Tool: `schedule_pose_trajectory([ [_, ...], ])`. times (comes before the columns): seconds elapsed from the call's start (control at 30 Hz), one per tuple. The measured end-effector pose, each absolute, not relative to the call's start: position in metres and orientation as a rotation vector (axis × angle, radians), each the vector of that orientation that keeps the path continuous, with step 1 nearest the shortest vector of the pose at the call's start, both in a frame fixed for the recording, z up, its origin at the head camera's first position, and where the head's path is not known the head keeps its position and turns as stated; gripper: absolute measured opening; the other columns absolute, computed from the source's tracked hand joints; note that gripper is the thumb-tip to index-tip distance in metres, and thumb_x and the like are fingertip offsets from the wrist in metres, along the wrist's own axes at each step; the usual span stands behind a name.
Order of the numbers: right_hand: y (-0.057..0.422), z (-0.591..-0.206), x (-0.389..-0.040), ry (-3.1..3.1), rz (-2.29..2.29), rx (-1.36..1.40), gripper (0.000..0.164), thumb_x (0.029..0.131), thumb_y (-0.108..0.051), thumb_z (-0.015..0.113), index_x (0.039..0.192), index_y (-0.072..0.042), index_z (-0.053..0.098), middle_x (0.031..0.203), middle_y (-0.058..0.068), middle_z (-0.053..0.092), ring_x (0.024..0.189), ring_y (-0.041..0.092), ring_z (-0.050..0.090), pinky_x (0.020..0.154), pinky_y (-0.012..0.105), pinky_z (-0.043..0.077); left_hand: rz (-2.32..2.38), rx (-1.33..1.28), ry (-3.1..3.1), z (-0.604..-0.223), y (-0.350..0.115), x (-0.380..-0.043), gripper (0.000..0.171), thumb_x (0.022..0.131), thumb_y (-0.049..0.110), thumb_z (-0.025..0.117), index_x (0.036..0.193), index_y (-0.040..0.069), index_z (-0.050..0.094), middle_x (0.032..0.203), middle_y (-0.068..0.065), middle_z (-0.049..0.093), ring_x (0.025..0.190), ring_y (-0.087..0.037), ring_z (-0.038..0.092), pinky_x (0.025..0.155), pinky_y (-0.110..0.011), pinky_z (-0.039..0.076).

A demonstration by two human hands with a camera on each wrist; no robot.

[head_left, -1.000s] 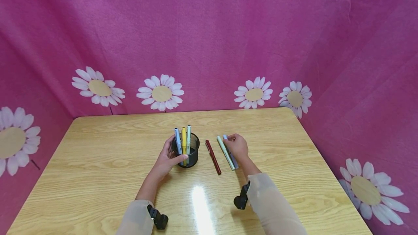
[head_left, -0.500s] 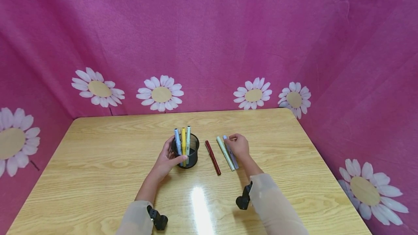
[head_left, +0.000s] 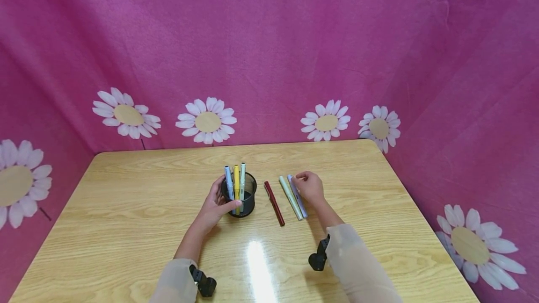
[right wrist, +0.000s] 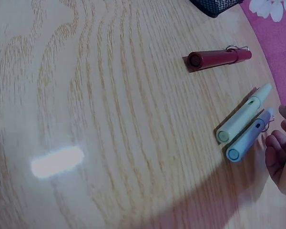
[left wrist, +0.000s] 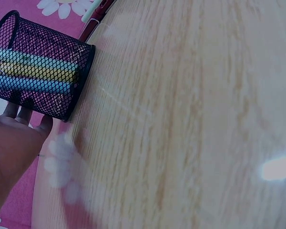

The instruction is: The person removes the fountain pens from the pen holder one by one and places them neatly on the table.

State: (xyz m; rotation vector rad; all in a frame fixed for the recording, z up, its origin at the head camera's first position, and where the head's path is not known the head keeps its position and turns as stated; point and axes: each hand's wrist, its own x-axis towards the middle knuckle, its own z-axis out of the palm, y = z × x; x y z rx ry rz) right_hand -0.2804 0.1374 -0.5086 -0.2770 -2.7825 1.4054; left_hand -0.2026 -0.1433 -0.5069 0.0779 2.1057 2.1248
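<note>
On the surface [head_left: 139,200], lilac pen [right wrist: 249,137] beside green pen [right wrist: 243,114]; right grip [head_left: 310,187] just beside lilac, loosely curled, pinching nothing; left grip [head_left: 214,209] clasps cup [head_left: 249,200]; light touch best, lest green pen roll.

The head camera faces forward and down over the table [head_left: 139,209]. Both nearer wrist views share the mesh pen cup [left wrist: 43,66].

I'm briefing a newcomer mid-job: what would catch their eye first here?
Probably the magenta backdrop with its white daisies, behind the table. Next, near the table's middle, the black mesh cup that the left hand grips, three pens standing in it. A dark red pen lies to its right.
</note>
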Motion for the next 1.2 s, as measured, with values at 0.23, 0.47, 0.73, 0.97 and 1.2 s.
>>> schedule_pose_trajectory([
  [0.23,0.134,-0.500,-0.281,-2.754,1.463,-0.244,0.028,0.084,-0.026,0.068,0.100,-0.003,0.067,0.077,0.004,0.054,0.061,0.011,0.048,0.049,0.020,0.040,2.120,0.067,2.097,-0.506,-0.144,-0.202,0.087,0.081,0.011,0.071,0.148,0.028,0.017,0.156,-0.006,0.020,0.145,-0.026,0.015,0.118,-0.049,0.012],
  [0.47,0.132,-0.494,-0.284,-2.719,1.529,-0.172,0.028,0.083,-0.025,0.069,0.101,-0.002,0.067,0.078,0.005,0.059,0.063,0.009,0.054,0.054,0.020,0.044,2.115,0.044,2.090,-0.503,-0.144,-0.202,0.088,0.081,0.010,0.071,0.148,0.027,0.018,0.156,-0.007,0.020,0.145,-0.027,0.014,0.118,-0.049,0.012],
  [0.73,0.128,-0.485,-0.282,-2.682,1.541,-0.119,0.028,0.082,-0.024,0.071,0.099,-0.002,0.068,0.076,0.004,0.060,0.061,0.007,0.052,0.056,0.019,0.045,2.118,0.057,2.104,-0.508,-0.144,-0.204,0.089,0.080,0.011,0.072,0.148,0.027,0.018,0.156,-0.008,0.020,0.145,-0.028,0.015,0.117,-0.049,0.014],
  [0.97,0.123,-0.476,-0.281,-2.680,1.531,-0.079,0.029,0.081,-0.022,0.071,0.101,0.000,0.067,0.079,0.007,0.063,0.065,0.007,0.052,0.057,0.019,0.044,2.111,0.054,2.109,-0.507,-0.144,-0.203,0.087,0.080,0.011,0.072,0.147,0.029,0.019,0.155,-0.007,0.021,0.145,-0.027,0.016,0.118,-0.048,0.013],
  [1.2,0.116,-0.468,-0.280,-2.648,1.572,-0.050,0.028,0.081,-0.020,0.071,0.101,0.000,0.067,0.082,0.009,0.064,0.066,0.007,0.053,0.057,0.018,0.044,2.110,0.027,2.088,-0.507,-0.144,-0.205,0.088,0.081,0.009,0.071,0.148,0.028,0.017,0.156,-0.007,0.019,0.145,-0.027,0.014,0.118,-0.047,0.011],
])
